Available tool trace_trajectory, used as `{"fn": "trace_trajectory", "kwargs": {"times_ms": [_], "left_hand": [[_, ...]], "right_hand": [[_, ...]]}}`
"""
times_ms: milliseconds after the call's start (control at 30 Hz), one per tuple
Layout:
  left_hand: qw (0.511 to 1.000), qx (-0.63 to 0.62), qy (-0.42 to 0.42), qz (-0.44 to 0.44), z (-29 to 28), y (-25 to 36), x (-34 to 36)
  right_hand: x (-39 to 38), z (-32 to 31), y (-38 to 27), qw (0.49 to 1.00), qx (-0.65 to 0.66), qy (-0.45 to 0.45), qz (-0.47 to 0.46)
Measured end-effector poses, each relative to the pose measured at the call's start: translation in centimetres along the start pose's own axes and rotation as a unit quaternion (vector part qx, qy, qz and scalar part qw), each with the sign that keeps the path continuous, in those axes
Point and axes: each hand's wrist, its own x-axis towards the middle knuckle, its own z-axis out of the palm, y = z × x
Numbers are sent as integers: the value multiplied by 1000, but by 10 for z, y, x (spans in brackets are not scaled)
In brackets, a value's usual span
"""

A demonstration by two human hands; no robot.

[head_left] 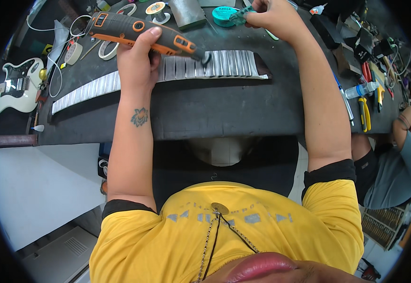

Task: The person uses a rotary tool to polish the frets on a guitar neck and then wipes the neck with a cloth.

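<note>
My left hand [141,52] is wrapped around a grey and orange rotary tool [130,29], its nose pointing right. Below the tool lies a guitar neck [233,64], its face covered in silver strips between the frets; my forearm hides part of it. The tool's tip [205,57] overlaps the neck in view; whether they touch I cannot tell. At the far side of the table, my right hand [274,19] pinches a crumpled teal piece [242,17], perhaps cloth. It is right beside a round teal tin [223,16].
A solder spool [156,11], a metal block [186,14] and tape rolls [73,53] lie at the back. A white guitar body [19,87] is at far left. Yellow pliers [365,114] and a small clear bottle [361,89] lie right. Another person [394,165] is at far right.
</note>
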Motion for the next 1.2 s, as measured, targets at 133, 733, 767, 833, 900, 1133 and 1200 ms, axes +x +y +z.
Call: {"fn": "trace_trajectory", "kwargs": {"times_ms": [133,733,767,833,900,1133,1200], "left_hand": [[1000,-14,-9,1,1,-1,-3],[999,-23,-35,13,0,-1,-8],[999,-15,-44,2,-1,0,-8],[999,-18,-36,3,-1,-1,-7],[999,-21,-28,5,1,-1,-5],[997,27,61,32,14,-3,8],[996,37,72,36,15,-4,10]], "right_hand": [[0,1,8,1000,-11,10,-20],[0,1,5,1000,5,2,-12],[-1,0,5,1000,2,2,-14],[-1,0,5,1000,-1,2,-16],[0,-1,4,1000,-7,5,-16],[-1,-1,-2,1000,-10,3,-4],[1,-2,4,1000,-13,5,-27]]}}
